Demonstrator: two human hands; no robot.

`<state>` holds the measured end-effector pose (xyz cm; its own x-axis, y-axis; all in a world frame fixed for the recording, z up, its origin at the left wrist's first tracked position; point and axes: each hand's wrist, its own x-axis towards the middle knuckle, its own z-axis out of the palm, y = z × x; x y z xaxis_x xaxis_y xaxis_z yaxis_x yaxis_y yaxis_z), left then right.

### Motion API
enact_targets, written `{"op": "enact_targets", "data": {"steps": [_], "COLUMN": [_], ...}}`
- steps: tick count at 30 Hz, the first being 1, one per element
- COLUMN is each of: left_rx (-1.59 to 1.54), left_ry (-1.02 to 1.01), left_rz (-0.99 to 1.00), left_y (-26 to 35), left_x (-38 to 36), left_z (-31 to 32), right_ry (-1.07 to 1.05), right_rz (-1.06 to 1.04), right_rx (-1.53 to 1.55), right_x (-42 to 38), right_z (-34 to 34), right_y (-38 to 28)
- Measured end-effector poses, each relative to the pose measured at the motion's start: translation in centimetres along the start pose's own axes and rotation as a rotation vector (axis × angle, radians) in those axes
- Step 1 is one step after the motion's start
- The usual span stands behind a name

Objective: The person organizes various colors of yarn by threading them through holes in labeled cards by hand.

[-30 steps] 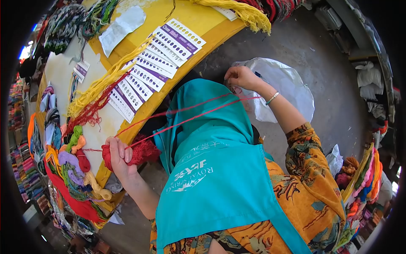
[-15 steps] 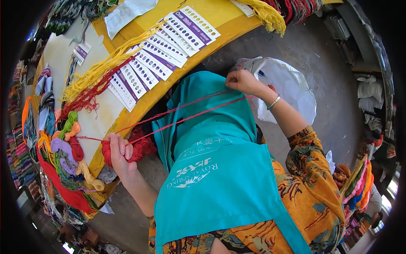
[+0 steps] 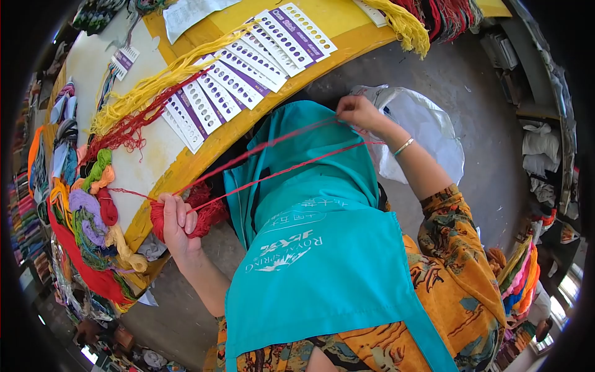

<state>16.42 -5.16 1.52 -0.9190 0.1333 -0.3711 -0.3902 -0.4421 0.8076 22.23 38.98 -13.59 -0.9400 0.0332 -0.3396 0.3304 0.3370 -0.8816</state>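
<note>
- Head view: your red yarn bundle [image 3: 206,214] sits at your left hand [image 3: 180,228], just off the near edge of the tabletop [image 3: 155,152].
- Left grip: your fingers are curled around the near side of the bundle.
- Right grip: your right hand [image 3: 359,114] has its fingertips pinched together where the upper of two red strands [image 3: 291,167] reaches them. The lower strand runs to near your wrist; its exact end cannot be made out.
- Both strands cross above your teal apron [image 3: 316,229] and look drawn nearly straight.
- Handling, as judged: light, soft and limp, not brittle, but liable to snag or tangle. Hold the bundle by its body, loosely enough for strands to slip free, and pinch single strands at the fingertips.
- Surface: the tabletop has a yellow border and a pale, stained middle. Fanned white-and-purple cards [image 3: 234,93] lie along the edge, yellow yarn [image 3: 133,104] and loose red yarn [image 3: 121,129] beside them; mixed coloured skeins [image 3: 90,214] crowd the left end.
- Room: grey floor [image 3: 489,204], a white bag [image 3: 437,136] beyond your right hand, bright hanging yarn [image 3: 525,279] at right. The outer edges are too distorted to inspect.
</note>
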Motion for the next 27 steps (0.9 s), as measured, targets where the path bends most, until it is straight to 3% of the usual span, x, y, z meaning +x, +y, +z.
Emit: {"op": "enact_targets", "data": {"steps": [2, 7, 10, 15, 22, 24, 27], "left_rx": [-0.017, -0.04, -0.067, -0.1, -0.094, -0.101, -0.132], "left_ry": [-0.006, -0.123, -0.147, -0.163, -0.155, -0.145, -0.16], "left_rz": [-0.024, -0.049, -0.061, -0.057, -0.054, -0.06, -0.065], "left_y": [0.1, 0.0, -0.2, -0.2, 0.1, 0.1, 0.0], "left_x": [0.0, 0.1, 0.2, 0.3, 0.4, 0.3, 0.5], "left_z": [0.0, -0.5, -0.5, -0.7, -0.7, -0.7, -0.8], "right_ry": [-0.033, -0.012, 0.044, -0.003, 0.077, 0.094, 0.054], "right_rz": [0.265, 0.249, 0.257, -0.062, -0.132, -0.016, 0.134], "right_rx": [0.349, 0.476, 0.357, -0.001, -0.275, 0.06, 0.225], "right_x": [-0.5, 0.0, 0.3, 1.5, 1.3, 1.5, 1.5], "right_z": [-1.7, -3.5, -3.6, -3.1, -3.2, -3.6, -4.5], "right_y": [-1.9, -1.0, -0.6, 1.9, 0.2, 0.3, -0.5]}}
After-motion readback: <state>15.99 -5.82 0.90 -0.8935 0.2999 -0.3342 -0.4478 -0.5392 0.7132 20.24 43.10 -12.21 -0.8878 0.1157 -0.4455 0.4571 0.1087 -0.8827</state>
